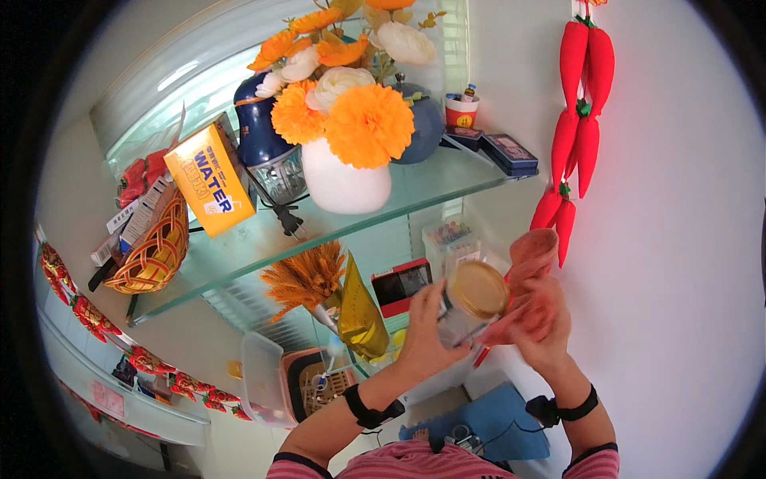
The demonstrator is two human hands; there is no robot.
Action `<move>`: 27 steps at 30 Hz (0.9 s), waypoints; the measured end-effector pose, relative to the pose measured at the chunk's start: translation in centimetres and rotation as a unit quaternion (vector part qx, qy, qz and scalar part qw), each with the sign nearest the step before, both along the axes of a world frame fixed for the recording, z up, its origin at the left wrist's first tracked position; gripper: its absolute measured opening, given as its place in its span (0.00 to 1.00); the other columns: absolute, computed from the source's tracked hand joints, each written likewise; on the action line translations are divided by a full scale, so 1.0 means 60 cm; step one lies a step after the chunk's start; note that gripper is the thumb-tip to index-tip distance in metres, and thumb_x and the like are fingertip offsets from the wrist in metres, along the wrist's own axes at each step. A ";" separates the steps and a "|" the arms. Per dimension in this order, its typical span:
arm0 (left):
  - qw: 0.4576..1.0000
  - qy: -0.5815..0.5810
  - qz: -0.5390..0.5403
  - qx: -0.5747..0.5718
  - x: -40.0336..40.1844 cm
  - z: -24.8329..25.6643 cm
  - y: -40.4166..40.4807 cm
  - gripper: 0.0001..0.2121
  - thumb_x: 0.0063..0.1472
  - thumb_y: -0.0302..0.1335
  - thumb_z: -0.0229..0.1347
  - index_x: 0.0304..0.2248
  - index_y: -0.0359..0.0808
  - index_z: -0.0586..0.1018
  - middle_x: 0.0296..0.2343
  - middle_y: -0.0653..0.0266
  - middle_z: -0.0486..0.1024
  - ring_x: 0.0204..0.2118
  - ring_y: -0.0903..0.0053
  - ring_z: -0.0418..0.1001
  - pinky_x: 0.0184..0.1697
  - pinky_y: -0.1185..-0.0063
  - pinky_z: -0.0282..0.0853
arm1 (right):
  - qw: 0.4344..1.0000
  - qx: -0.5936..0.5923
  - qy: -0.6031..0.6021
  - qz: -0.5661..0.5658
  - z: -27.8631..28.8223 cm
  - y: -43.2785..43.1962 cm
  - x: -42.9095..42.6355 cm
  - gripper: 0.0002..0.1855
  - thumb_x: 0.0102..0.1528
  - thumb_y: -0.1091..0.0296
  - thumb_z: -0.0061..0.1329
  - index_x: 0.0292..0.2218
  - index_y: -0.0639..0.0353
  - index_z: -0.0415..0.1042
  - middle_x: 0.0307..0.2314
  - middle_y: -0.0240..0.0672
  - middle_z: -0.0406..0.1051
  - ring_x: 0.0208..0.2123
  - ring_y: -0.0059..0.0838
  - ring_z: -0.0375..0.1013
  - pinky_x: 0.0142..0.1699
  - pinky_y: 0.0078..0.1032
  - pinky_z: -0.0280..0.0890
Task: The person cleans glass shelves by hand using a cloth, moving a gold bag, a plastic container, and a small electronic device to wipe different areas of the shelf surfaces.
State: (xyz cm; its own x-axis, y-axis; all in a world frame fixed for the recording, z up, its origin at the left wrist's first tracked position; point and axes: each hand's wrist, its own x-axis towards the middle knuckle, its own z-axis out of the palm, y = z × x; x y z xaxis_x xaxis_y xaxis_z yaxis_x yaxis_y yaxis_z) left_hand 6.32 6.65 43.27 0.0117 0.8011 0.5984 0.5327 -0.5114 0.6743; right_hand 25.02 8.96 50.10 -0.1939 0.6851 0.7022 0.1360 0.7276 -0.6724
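Note:
My left hand [426,335] grips a clear jar [461,326] with a gold lid [480,288], tilted in front of the lower shelf. A pinkish-red cloth [526,299] is bunched in my right hand [550,326], its folds against the jar's right side. Part of the cloth stands up above my fingers. Both hands look slightly blurred. Behind the jar are a red-framed device [402,287] and a clear plastic container [452,239] holding small colourful items.
On the glass shelf [335,230] above stand a white vase [347,179] of artificial flowers, a yellow box [209,176], a woven basket [157,251], a blue-topped appliance [263,126] and dark tins [508,152]. Fabric chili ornaments [575,143] hang on the right wall. Dried wheat [308,275] stands below.

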 end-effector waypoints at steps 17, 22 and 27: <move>0.966 -0.012 -0.211 -0.147 -0.005 -0.149 -0.058 0.48 0.37 0.35 0.63 0.55 0.34 0.47 0.49 0.51 0.52 0.53 0.61 0.53 0.54 0.71 0.50 | 0.941 -0.325 -0.094 -0.007 -0.181 0.076 0.017 0.20 0.46 0.63 0.52 0.38 0.67 0.67 0.29 0.38 0.71 0.32 0.24 0.70 0.38 0.22 0.65; 0.984 -0.107 -0.016 -0.142 -0.022 -0.222 -0.001 0.49 0.37 0.28 0.64 0.55 0.33 0.42 0.48 0.52 0.52 0.53 0.65 0.53 0.54 0.72 0.50 | 0.919 -0.395 -0.013 -0.012 -0.238 0.098 0.026 0.18 0.47 0.65 0.51 0.38 0.66 0.67 0.32 0.33 0.70 0.33 0.21 0.69 0.39 0.20 0.64; 0.975 -0.110 0.174 -0.085 -0.023 -0.278 0.067 0.44 0.39 0.22 0.63 0.53 0.32 0.48 0.46 0.51 0.55 0.51 0.63 0.55 0.54 0.72 0.51 | 0.875 -0.465 0.126 0.055 -0.268 0.095 0.007 0.16 0.51 0.66 0.48 0.40 0.63 0.65 0.32 0.31 0.68 0.33 0.21 0.67 0.40 0.19 0.64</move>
